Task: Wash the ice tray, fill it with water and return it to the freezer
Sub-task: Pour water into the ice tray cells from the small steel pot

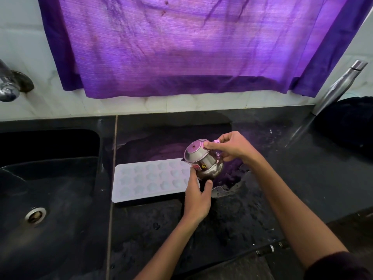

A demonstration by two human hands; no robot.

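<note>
Steel pot (203, 160), tilted with its mouth toward the ice tray, is gripped by both hands: right hand (232, 147) fingers curled over the rim, left hand (196, 196) thumb and fingers wrapped round the belly. White ice tray (150, 179) lies flat on the wet black counter (232, 219), beside the sink (48, 178).

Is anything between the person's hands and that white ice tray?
Yes. Both the left hand and right hand hold a small steel pot, tilted above the right end of the ice tray.
</note>
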